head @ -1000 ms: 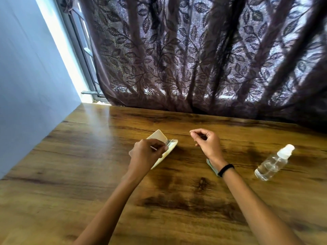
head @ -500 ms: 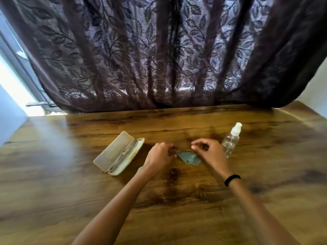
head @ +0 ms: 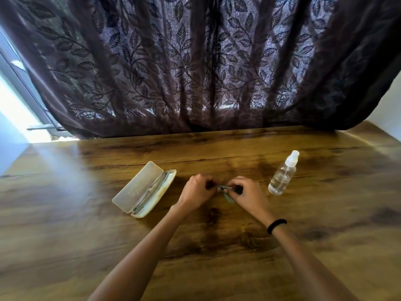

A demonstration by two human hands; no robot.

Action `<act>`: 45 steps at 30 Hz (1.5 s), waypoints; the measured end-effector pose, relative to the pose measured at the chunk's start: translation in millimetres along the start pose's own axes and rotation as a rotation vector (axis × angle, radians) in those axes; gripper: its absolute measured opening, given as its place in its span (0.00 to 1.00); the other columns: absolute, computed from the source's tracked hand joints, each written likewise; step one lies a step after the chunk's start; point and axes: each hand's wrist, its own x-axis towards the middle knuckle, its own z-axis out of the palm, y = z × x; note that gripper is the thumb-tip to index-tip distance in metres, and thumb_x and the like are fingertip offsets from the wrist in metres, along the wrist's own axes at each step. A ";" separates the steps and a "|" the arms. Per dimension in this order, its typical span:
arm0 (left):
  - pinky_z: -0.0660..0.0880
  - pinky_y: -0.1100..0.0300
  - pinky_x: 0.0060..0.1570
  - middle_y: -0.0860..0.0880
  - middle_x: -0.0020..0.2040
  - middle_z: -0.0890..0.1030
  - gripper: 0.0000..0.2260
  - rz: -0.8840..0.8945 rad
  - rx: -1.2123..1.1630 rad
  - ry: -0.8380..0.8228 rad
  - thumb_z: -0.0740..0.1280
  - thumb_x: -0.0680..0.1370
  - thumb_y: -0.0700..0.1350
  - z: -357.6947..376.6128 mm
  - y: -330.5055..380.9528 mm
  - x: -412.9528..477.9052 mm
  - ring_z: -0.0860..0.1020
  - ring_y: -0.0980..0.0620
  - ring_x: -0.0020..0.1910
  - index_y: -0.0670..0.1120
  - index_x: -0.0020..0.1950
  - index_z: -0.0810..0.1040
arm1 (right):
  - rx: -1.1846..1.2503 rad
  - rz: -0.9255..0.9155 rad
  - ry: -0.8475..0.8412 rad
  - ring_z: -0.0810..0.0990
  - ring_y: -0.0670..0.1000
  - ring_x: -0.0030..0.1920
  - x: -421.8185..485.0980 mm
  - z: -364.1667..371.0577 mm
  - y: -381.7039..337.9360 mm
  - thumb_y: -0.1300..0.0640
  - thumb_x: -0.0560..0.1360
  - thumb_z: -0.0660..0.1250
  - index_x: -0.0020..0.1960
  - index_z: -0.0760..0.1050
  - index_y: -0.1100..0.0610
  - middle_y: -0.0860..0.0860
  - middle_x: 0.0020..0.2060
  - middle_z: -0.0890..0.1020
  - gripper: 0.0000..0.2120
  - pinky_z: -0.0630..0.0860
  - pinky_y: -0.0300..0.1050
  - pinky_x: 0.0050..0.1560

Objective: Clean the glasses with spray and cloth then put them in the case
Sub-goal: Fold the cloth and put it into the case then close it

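Head view | left hand [head: 196, 191] and right hand [head: 247, 192] both pinch green cloth [head: 225, 187], table [head: 217, 268] middle | glasses [head: 156, 187] lie in open case [head: 137, 185] toward left edge | spray bottle [head: 282, 177] toward right edge

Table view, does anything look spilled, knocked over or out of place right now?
Nothing stands out. The spray bottle stands upright and capped with no puddle near it. The glasses lie inside the open case. The left hand and right hand pinch the cloth between them.
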 end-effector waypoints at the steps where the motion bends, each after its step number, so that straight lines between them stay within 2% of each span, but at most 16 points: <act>1: 0.70 0.75 0.38 0.54 0.46 0.80 0.06 -0.024 -0.056 -0.004 0.70 0.74 0.44 -1.3 -0.4 1.3 0.75 0.61 0.43 0.48 0.50 0.81 | 0.063 0.018 -0.028 0.75 0.35 0.40 1.9 -4.3 -1.8 0.54 0.72 0.70 0.43 0.79 0.46 0.36 0.37 0.77 0.03 0.69 0.27 0.37; 4: 0.72 0.73 0.39 0.56 0.43 0.80 0.04 -0.074 -0.245 -0.011 0.70 0.74 0.44 -7.2 -1.2 4.8 0.77 0.63 0.41 0.49 0.48 0.81 | 0.305 0.055 -0.085 0.79 0.40 0.41 8.6 -16.7 -5.6 0.55 0.72 0.70 0.44 0.81 0.52 0.43 0.38 0.82 0.03 0.73 0.29 0.39; 7: 0.75 0.69 0.38 0.53 0.42 0.81 0.02 -0.126 -0.558 -0.037 0.70 0.74 0.44 -13.5 1.9 7.2 0.79 0.61 0.40 0.48 0.46 0.80 | 0.549 0.108 -0.088 0.81 0.44 0.43 13.3 -24.1 -7.4 0.57 0.72 0.69 0.45 0.81 0.55 0.50 0.42 0.84 0.03 0.76 0.34 0.43; 9: 0.76 0.68 0.37 0.52 0.42 0.81 0.02 -0.165 -0.699 -0.038 0.69 0.74 0.44 -17.2 4.2 9.1 0.80 0.60 0.41 0.49 0.46 0.79 | 0.635 0.141 -0.083 0.81 0.45 0.44 17.3 -25.9 -7.8 0.58 0.73 0.68 0.46 0.80 0.56 0.52 0.42 0.84 0.04 0.76 0.36 0.44; 11: 0.76 0.68 0.37 0.52 0.44 0.82 0.04 -0.185 -0.741 -0.054 0.69 0.74 0.45 -20.3 5.4 11.7 0.81 0.60 0.42 0.49 0.48 0.79 | 0.678 0.156 -0.067 0.81 0.44 0.43 22.2 -26.3 -7.7 0.58 0.73 0.68 0.46 0.80 0.55 0.50 0.41 0.84 0.03 0.76 0.34 0.43; 13: 0.76 0.68 0.38 0.52 0.46 0.82 0.08 -0.201 -0.717 -0.083 0.70 0.72 0.48 -22.7 5.2 13.4 0.81 0.59 0.44 0.49 0.49 0.79 | 0.721 0.163 -0.042 0.82 0.41 0.41 26.9 -26.4 -7.9 0.58 0.73 0.68 0.45 0.80 0.53 0.46 0.38 0.84 0.03 0.76 0.31 0.39; 15: 0.75 0.70 0.37 0.53 0.45 0.82 0.06 -0.205 -0.665 -0.075 0.71 0.72 0.48 -24.5 4.8 15.1 0.81 0.62 0.42 0.49 0.48 0.80 | 0.767 0.173 -0.018 0.82 0.41 0.41 31.3 -26.1 -7.5 0.58 0.72 0.69 0.44 0.80 0.52 0.45 0.38 0.85 0.03 0.75 0.30 0.38; 19: 0.73 0.72 0.33 0.53 0.42 0.82 0.04 -0.211 -0.629 0.027 0.69 0.74 0.45 -28.6 7.9 22.2 0.80 0.65 0.37 0.46 0.46 0.80 | 0.751 0.187 -0.012 0.83 0.45 0.42 42.9 -28.5 -8.2 0.58 0.68 0.72 0.45 0.79 0.52 0.47 0.38 0.85 0.07 0.77 0.33 0.39; 21: 0.74 0.70 0.33 0.51 0.41 0.82 0.05 -0.219 -0.642 0.080 0.70 0.74 0.45 -32.9 10.3 26.6 0.81 0.61 0.37 0.44 0.48 0.80 | 0.706 0.151 -0.017 0.83 0.44 0.41 49.0 -32.9 -9.7 0.61 0.66 0.74 0.48 0.78 0.52 0.48 0.39 0.84 0.12 0.79 0.35 0.41; 24: 0.79 0.64 0.38 0.49 0.43 0.83 0.04 -0.203 -0.640 0.122 0.70 0.74 0.44 -39.4 12.0 29.1 0.82 0.54 0.42 0.47 0.47 0.79 | 0.599 0.040 -0.014 0.82 0.42 0.41 54.0 -40.9 -13.0 0.64 0.66 0.74 0.52 0.75 0.49 0.50 0.44 0.81 0.19 0.79 0.35 0.41; 28: 0.79 0.64 0.39 0.49 0.44 0.82 0.04 -0.176 -0.635 0.157 0.70 0.74 0.42 -40.0 11.3 26.7 0.82 0.54 0.44 0.47 0.48 0.78 | 0.538 -0.064 0.015 0.82 0.41 0.42 52.0 -41.9 -16.4 0.66 0.67 0.73 0.46 0.77 0.49 0.46 0.46 0.80 0.14 0.78 0.33 0.41; 32: 0.80 0.60 0.43 0.50 0.46 0.82 0.08 -0.122 -0.573 0.154 0.70 0.74 0.40 -37.5 9.7 24.1 0.81 0.54 0.47 0.49 0.51 0.78 | 0.507 -0.080 0.024 0.81 0.39 0.41 49.6 -38.0 -15.9 0.65 0.67 0.73 0.47 0.79 0.54 0.46 0.44 0.82 0.11 0.77 0.32 0.42; 35: 0.79 0.64 0.41 0.53 0.47 0.81 0.10 -0.055 -0.517 0.145 0.70 0.73 0.38 -38.5 9.2 23.3 0.81 0.57 0.46 0.50 0.52 0.78 | 0.489 -0.078 0.026 0.81 0.41 0.41 49.2 -37.9 -15.6 0.64 0.67 0.73 0.46 0.79 0.54 0.47 0.43 0.82 0.10 0.78 0.33 0.42; 41: 0.78 0.67 0.44 0.51 0.49 0.81 0.08 -0.024 -0.329 0.100 0.70 0.73 0.38 -42.6 8.6 23.5 0.80 0.59 0.44 0.45 0.51 0.80 | 0.437 -0.050 0.020 0.81 0.40 0.40 48.4 -38.3 -16.5 0.63 0.66 0.74 0.41 0.78 0.51 0.45 0.40 0.82 0.10 0.78 0.33 0.41; 45: 0.77 0.71 0.44 0.49 0.51 0.82 0.11 -0.020 -0.205 0.086 0.72 0.72 0.41 -43.9 8.2 21.1 0.79 0.58 0.45 0.45 0.54 0.81 | 0.383 0.001 0.002 0.81 0.40 0.41 49.0 -36.1 -15.4 0.62 0.67 0.73 0.41 0.77 0.48 0.43 0.41 0.81 0.11 0.79 0.33 0.43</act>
